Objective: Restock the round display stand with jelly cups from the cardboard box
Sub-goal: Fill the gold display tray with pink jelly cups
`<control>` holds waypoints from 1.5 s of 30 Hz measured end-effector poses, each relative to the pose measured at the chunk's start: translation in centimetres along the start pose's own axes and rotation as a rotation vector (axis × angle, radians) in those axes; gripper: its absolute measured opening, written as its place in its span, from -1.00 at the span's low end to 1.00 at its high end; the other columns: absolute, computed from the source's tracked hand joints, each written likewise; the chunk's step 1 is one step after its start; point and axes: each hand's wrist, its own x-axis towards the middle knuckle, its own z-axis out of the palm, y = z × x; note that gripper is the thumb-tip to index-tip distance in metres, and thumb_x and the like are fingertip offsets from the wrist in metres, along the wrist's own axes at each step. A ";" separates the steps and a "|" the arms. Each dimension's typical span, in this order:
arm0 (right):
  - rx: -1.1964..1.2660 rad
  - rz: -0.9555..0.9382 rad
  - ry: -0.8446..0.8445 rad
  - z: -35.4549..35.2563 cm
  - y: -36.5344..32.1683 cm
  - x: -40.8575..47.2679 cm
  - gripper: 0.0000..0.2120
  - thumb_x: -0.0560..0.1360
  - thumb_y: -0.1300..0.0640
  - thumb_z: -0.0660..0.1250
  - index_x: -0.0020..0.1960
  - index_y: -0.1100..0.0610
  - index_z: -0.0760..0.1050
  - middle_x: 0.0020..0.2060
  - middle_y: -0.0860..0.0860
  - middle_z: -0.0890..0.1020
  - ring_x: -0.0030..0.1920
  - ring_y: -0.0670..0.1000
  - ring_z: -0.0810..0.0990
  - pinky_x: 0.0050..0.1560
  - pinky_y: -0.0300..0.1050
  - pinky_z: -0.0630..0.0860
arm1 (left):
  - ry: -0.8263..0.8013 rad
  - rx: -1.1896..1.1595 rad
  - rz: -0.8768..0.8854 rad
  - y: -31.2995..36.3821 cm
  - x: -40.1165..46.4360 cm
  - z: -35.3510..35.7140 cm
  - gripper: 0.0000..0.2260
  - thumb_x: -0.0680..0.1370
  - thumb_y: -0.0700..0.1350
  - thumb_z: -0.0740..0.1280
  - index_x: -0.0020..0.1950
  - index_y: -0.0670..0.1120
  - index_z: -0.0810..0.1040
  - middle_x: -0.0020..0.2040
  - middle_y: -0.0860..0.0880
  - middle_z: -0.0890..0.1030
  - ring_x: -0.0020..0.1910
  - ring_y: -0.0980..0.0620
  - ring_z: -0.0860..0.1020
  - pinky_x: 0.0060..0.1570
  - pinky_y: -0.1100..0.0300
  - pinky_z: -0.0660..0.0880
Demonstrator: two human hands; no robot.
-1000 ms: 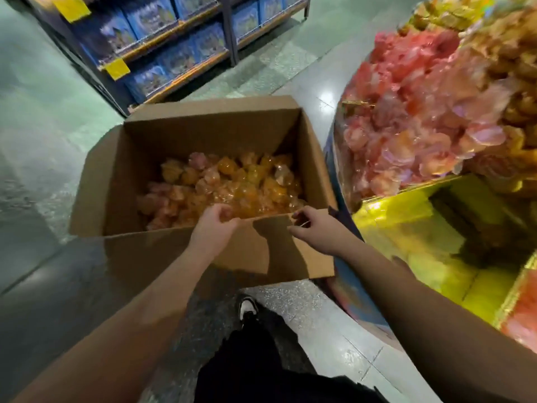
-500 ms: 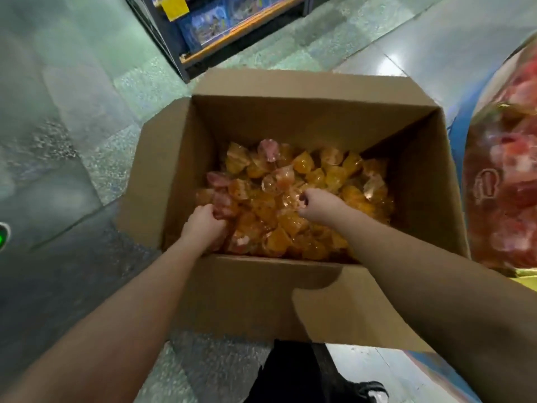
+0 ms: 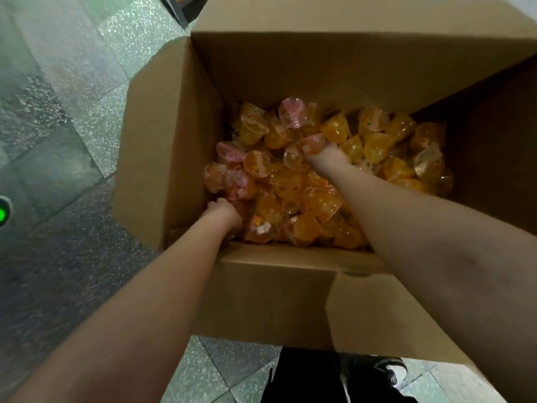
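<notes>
An open cardboard box [image 3: 174, 146] stands on the floor and fills most of the view. Inside lies a heap of small clear jelly cups [image 3: 374, 141], mostly orange, a few pink. My left hand [image 3: 225, 213] is dug into the cups at the near left corner, fingers buried among pink ones. My right hand [image 3: 327, 159] reaches into the middle of the heap, its fingers curled round a pink cup; most of the fingers are hidden. The round display stand is out of view.
Speckled green floor tiles [image 3: 72, 82] lie to the left of the box. The base of a dark shelf [image 3: 186, 7] shows at the top edge. My dark trouser leg and a shoe [image 3: 389, 370] are below the box's near flap.
The view has tipped down and closer over the box, and the display stand has left the frame. Both hands have gone from the box's near edge deeper into the cups.
</notes>
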 end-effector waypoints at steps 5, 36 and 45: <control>0.202 0.085 0.025 1.3 -0.8 2.3 -0.20 0.54 -0.08 0.38 0.60 0.10 0.01 0.50 0.16 0.31 0.42 0.22 0.40 0.35 0.15 0.45 | -0.030 0.150 0.049 -0.4 1.0 -0.4 -0.28 0.60 -0.15 0.32 0.61 -0.09 -0.06 0.59 -0.18 -0.06 0.42 -0.28 0.31 0.25 -0.07 0.44; 0.584 -0.230 -0.029 -13.1 13.7 -26.1 -0.17 0.33 -0.27 0.48 0.50 -0.06 0.27 0.33 -0.10 0.52 0.24 -0.05 0.55 0.19 -0.08 0.56 | -0.277 -0.795 0.641 5.4 -22.6 -1.0 -0.39 0.42 -0.10 0.53 0.35 0.15 0.29 0.16 0.07 0.50 0.12 0.01 0.57 0.12 0.06 0.58; 0.822 -0.240 0.324 -23.8 26.6 -36.7 -0.48 0.29 -0.17 0.50 0.21 -0.18 0.46 0.07 -0.15 0.67 0.04 -0.15 0.65 0.05 -0.16 0.55 | -0.684 -0.961 0.853 17.4 -37.3 3.9 -0.25 0.36 0.02 0.48 0.50 0.07 0.26 0.37 -0.08 0.47 0.27 -0.15 0.55 0.31 -0.13 0.48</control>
